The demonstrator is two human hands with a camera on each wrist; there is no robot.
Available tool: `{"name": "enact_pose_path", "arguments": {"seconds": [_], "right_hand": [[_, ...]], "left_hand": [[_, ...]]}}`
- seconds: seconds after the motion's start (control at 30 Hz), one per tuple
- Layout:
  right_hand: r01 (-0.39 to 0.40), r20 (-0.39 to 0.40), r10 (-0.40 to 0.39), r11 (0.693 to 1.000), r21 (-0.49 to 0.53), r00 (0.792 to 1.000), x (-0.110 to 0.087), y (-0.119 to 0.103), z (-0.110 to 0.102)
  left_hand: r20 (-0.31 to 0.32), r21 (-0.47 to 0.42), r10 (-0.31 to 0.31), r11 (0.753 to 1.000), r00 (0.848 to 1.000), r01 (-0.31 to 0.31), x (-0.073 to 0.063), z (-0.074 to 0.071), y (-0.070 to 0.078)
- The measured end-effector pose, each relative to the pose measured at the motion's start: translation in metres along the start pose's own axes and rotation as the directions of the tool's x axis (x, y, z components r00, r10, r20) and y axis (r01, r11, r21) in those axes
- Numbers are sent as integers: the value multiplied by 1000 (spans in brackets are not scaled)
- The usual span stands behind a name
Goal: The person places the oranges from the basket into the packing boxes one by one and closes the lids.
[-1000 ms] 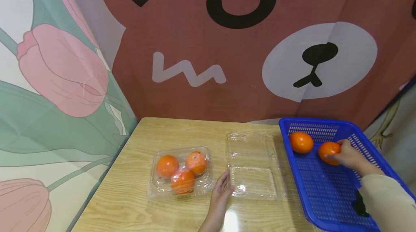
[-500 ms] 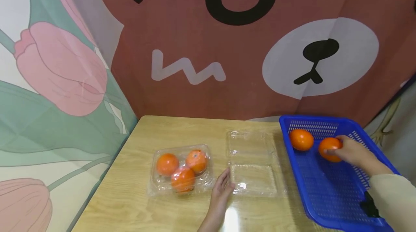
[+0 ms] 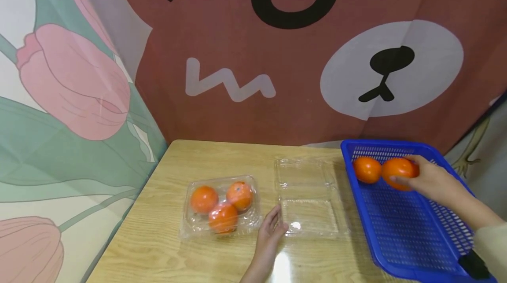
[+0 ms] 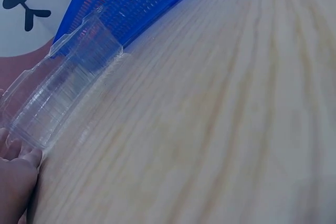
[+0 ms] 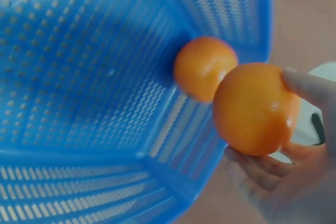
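Note:
My right hand (image 3: 433, 181) grips a smooth, round orange fruit (image 3: 397, 173), thumb and fingers curled about its sides. In the right wrist view this fruit (image 5: 255, 109) is up near the rim of the blue plastic basket (image 5: 73, 156). A second orange fruit (image 3: 367, 170) lies in the basket's far left corner. My left hand (image 3: 270, 234) rests at the near left edge of an unfolded clear plastic clamshell box (image 3: 309, 217), its fingers loosely extended. In the left wrist view its fingertips are right at the corner of the clear box (image 4: 58, 93).
Left of my left hand, a closed clear clamshell box (image 3: 189, 226) holds 3 orange fruits. The wooden table (image 3: 150, 234) ends at a curtain (image 3: 222, 120) with a bear print. A black object (image 3: 473, 264) shows by the right sleeve.
My right hand has lifted the orange fruit and brought it slightly left and up, so it overlaps the other fruit's edge. My left hand stays by the unfolded box.

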State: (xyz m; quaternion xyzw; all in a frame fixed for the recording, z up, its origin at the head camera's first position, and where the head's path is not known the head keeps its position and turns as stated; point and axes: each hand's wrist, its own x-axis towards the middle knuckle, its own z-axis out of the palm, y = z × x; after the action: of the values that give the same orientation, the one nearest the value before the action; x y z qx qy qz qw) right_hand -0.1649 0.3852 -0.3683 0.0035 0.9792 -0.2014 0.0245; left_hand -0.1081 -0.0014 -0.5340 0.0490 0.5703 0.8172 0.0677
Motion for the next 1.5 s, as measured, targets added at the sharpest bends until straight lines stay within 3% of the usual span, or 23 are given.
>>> {"name": "enact_pose_path", "arguments": {"seconds": [0.4,0.73,1.2,1.5], "right_hand": [[150,-76,-142,982,113,987,-18,-79,7],[187,15,-204,921,342,979,-23,-126,30],[228,133,-275,929,292,952,-19,-163,69],[249,172,-271,958,140,947,-18,-182,99]], "left_hand": [[-12,11,4,1000,1000,-4,-2,0,2],[-18,-4,-10,1000,1000,10,-1,2,3],[-10,-4,-25,1000,1000,25,-1,1,3],[-7,17,-33,999,999,33,-1,1,2]]}}
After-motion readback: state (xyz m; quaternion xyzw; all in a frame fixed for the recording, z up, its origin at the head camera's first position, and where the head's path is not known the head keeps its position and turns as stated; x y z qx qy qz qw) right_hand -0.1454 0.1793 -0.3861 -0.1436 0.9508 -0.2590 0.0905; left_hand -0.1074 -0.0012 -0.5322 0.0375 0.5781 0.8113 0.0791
